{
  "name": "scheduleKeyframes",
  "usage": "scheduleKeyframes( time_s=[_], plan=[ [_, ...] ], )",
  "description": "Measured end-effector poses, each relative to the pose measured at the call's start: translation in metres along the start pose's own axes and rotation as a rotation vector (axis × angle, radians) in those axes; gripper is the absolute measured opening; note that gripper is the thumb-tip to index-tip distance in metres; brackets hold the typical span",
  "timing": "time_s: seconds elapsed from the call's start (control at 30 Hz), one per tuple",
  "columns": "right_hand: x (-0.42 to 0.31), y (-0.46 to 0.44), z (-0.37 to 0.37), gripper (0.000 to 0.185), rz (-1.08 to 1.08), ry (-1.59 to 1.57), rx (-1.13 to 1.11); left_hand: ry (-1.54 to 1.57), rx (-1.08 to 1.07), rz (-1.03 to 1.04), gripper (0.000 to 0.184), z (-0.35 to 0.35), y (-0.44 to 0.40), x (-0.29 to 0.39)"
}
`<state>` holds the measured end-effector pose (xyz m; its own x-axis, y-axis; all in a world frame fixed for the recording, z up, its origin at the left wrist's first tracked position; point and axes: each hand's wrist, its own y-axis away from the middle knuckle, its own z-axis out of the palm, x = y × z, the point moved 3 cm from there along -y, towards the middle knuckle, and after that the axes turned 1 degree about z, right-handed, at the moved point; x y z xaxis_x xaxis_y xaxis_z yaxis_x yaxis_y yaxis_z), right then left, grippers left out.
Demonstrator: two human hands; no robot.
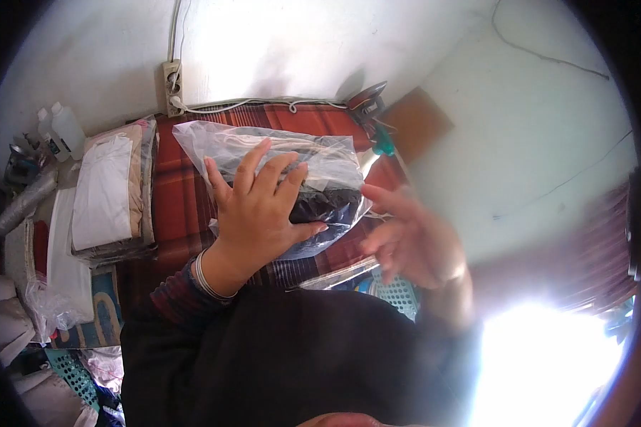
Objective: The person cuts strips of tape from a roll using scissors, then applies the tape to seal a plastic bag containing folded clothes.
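A clear plastic bag (pixel 332 158) lies on the red plaid cloth, with folded fabric inside. Dark folded fabric (pixel 327 205) shows toward its near right part, and pale layers toward the far side. My left hand (pixel 258 196) rests on top of the bag, fingers spread and palm down, with bangles at the wrist. My right hand (pixel 406 228) is at the bag's right end, blurred by motion. Its fingers look apart, and I see nothing held in them; whether it touches the plastic I cannot tell.
Left on the table sits a stack of packed cloth (pixel 107 188), near white bottles (pixel 68 128). An iron (pixel 368 103) stands at the far right corner beside a green-capped bottle (pixel 382 141). A power socket (pixel 172 82) is on the wall. A perforated basket (pixel 397 293) is below the table edge.
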<state>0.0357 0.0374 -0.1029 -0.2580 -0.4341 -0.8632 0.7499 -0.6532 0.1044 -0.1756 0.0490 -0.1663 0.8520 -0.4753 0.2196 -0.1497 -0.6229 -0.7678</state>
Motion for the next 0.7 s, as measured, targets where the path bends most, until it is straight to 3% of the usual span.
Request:
scheduleKeyframes(
  time_s=[0.03,0.1,0.17,0.23,0.43,0.53,0.7],
  plan=[
    [-0.004,0.0,0.005,0.053,0.0,0.001,0.0,-0.022,-0.013,-0.008,0.071,0.0,0.0,-0.002],
    [-0.026,0.002,0.016,0.045,-0.25,0.787,0.418,-0.04,-0.028,-0.012,0.075,0.001,0.0,-0.002],
    [-0.024,-0.024,0.021,0.037,-0.358,0.834,0.516,-0.047,-0.019,-0.017,0.077,0.001,0.0,-0.001],
    [-0.026,-0.051,0.027,0.039,-0.66,1.927,0.369,-0.062,-0.013,-0.017,0.077,0.0,-0.001,0.0],
    [-0.009,-0.046,0.015,0.047,-0.483,2.184,0.306,-0.058,-0.016,-0.032,0.075,-0.001,-0.001,-0.006],
    [-0.016,-0.044,0.015,0.05,-0.564,2.081,0.32,-0.042,-0.037,-0.037,0.076,-0.001,-0.002,-0.004],
    [0.012,-0.061,0.025,0.054,-0.489,2.201,0.401,-0.105,-0.084,-0.072,0.08,-0.005,-0.007,-0.004]
  ],
)
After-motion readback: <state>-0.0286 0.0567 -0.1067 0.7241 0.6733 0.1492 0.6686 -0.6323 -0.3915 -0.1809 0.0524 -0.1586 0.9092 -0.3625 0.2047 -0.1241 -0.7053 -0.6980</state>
